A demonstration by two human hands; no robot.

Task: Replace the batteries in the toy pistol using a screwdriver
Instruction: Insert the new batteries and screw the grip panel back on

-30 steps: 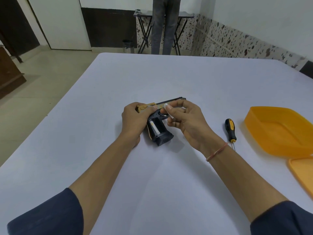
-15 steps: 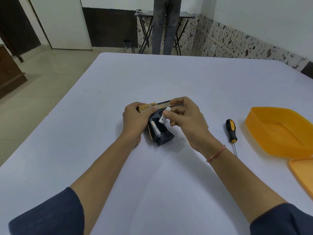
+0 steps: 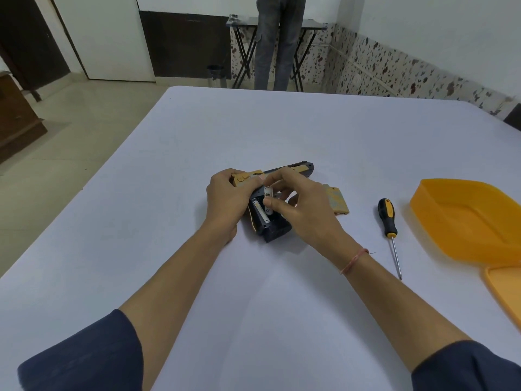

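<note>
A black and yellow toy pistol (image 3: pixel 277 228) lies on its side on the white table (image 3: pixel 282 131), its grip compartment uncovered and facing up. One battery (image 3: pixel 260 213) sits inside the compartment. My left hand (image 3: pixel 225 201) grips the rear of the pistol. My right hand (image 3: pixel 298 207) pinches a white battery (image 3: pixel 268 196) between thumb and fingers, holding it over the compartment beside the first battery. The yellow battery cover (image 3: pixel 337 201) lies just right of my right hand. A black and yellow screwdriver (image 3: pixel 389 221) lies on the table further right.
An orange plastic box (image 3: pixel 468 221) stands at the right edge, with its orange lid (image 3: pixel 507 294) in front of it. A person (image 3: pixel 277 40) stands by a folding table beyond the far edge.
My right hand has brought the white battery down from above the pistol's barrel to the grip compartment. The battery cover now shows to the right of that hand.
</note>
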